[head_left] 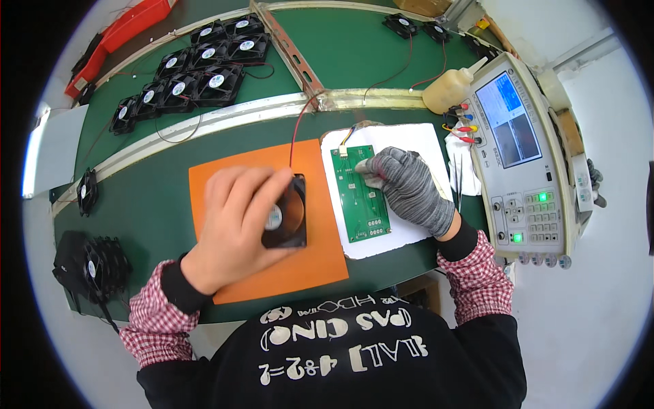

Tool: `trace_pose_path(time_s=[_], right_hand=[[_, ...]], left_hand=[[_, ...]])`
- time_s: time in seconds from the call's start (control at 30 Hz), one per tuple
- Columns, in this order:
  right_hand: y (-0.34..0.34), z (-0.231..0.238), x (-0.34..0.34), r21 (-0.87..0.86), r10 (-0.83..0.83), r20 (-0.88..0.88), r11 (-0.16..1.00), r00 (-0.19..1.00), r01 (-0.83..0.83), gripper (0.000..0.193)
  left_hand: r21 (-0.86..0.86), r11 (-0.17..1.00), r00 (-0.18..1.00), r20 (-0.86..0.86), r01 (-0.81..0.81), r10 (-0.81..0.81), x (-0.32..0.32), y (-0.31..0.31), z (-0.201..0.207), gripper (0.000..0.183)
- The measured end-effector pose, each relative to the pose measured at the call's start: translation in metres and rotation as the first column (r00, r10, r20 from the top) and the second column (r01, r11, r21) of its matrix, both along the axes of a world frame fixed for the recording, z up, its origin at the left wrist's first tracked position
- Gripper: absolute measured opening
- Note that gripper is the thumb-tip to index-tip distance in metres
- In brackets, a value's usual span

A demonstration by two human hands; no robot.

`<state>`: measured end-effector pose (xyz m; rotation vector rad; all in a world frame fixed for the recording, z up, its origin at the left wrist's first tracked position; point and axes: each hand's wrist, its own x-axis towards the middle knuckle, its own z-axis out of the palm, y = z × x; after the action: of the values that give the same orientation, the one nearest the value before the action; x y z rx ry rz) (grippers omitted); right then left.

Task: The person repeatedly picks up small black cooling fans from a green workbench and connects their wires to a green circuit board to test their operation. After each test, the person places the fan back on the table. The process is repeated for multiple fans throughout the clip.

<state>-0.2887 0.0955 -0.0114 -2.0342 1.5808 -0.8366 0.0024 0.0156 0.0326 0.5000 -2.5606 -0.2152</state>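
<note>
Beyond the fingers of the left hand point(235, 217) lie black square plastic fans point(180, 89); right of the grey-gloved right hand point(409, 191) stands a beige boxy tester point(523, 178). The left fingers, spread wide, hold one pale-hubbed black fan point(293, 213), hiding its left side. Bunched right fingertips sit over a green rectangular circuit board point(358, 206); their grip I cannot tell.

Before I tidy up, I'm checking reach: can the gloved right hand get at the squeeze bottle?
Probably yes: the right hand is at the circuit board, and nothing tall appears to stand between it and the squeeze bottle.
</note>
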Motion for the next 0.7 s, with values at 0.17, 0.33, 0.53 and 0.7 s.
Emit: trace_pose_path(time_s=[0.17, 0.33, 0.53, 0.7], right_hand=[[-0.002, -0.003, -0.003, -0.08, -0.065, 0.144, 0.994, 0.988, 0.077, 0.015], [0.0, -0.007, -0.006, -0.115, -0.057, 0.206, 0.99, 0.977, 0.082, 0.014], [-0.001, -0.012, -0.006, -0.115, -0.014, 0.173, 0.993, 0.985, 0.034, 0.013], [0.003, -0.009, -0.006, -0.273, -0.049, -0.06, 0.961, 0.997, 0.03, 0.013]], left_hand=[[0.431, 0.786, 0.836, -0.516, 0.444, -0.189, 0.026, 0.028, 0.048, 0.057], [0.487, -0.687, 0.682, -0.732, 0.539, 0.015, 0.021, 0.014, 0.047, 0.084], [0.869, 0.228, 0.899, -0.43, 0.438, -0.088, 0.031, 0.026, 0.066, 0.058], [-0.415, 0.896, 0.92, -0.266, 0.159, -0.287, -0.025, -0.014, 0.058, 0.076]])
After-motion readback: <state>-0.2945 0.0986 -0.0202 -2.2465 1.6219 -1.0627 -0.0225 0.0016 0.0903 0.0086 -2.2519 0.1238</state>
